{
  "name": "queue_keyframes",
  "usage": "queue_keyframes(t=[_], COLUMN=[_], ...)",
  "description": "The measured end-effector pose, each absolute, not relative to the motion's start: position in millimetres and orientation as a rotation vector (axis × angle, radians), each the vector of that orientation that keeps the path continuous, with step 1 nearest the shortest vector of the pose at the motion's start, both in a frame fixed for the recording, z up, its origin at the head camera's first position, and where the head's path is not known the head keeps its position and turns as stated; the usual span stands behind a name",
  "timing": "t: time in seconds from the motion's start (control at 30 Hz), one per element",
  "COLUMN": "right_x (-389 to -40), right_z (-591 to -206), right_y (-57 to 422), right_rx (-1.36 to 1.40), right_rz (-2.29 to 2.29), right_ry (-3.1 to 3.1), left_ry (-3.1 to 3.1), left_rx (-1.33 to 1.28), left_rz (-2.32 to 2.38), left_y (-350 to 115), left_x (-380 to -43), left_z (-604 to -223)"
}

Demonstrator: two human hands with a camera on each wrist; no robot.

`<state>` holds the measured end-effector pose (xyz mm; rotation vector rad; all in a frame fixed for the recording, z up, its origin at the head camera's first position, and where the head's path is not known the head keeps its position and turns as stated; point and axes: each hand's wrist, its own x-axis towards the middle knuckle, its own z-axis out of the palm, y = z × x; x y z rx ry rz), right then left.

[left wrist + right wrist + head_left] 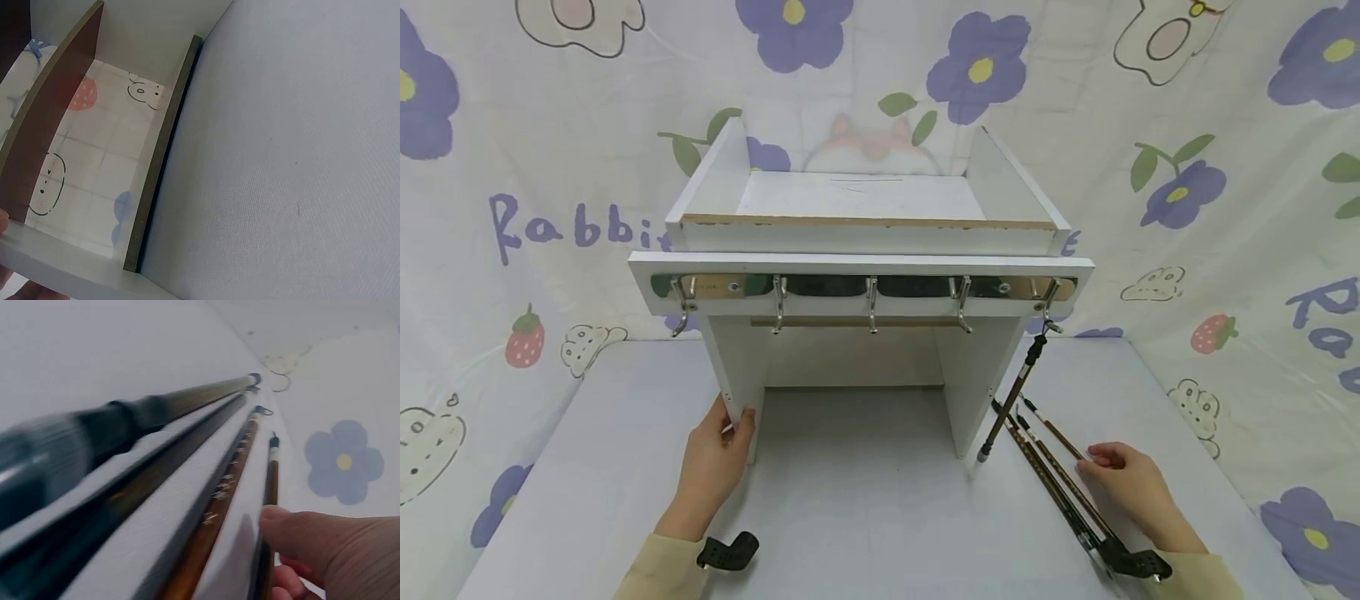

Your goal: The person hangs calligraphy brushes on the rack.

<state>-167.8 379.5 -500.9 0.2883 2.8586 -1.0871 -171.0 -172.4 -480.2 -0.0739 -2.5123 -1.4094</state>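
Note:
A white wooden stand [865,242] with a metal hook rail [865,287] stands on the table. My left hand [735,421] grips the foot of its left side panel [156,162]. One dark brush [1011,400] hangs from the rightmost hook, its tip near the table. Several more brushes [1052,475] lie side by side on the table to the right of the stand. My right hand [1097,458] pinches the rightmost lying brush [272,475] between thumb and a finger [287,578].
The grey table [865,517] is backed and flanked by a flower-and-rabbit patterned cloth [1225,208]. The other hooks on the rail hang bare. Black camera mounts sit on both wrists [727,552].

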Motion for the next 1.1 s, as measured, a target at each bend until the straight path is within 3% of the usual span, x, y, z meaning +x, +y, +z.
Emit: queue_keyframes(t=[1.1], right_x=[-170], right_z=[-509], right_y=[376], right_rx=[0.312], right_rz=[-0.960], right_ry=[2.964], left_ry=[-2.522], left_rx=[-0.033], left_rz=[-1.422], left_y=[-172], left_x=[-171], left_z=[-481])
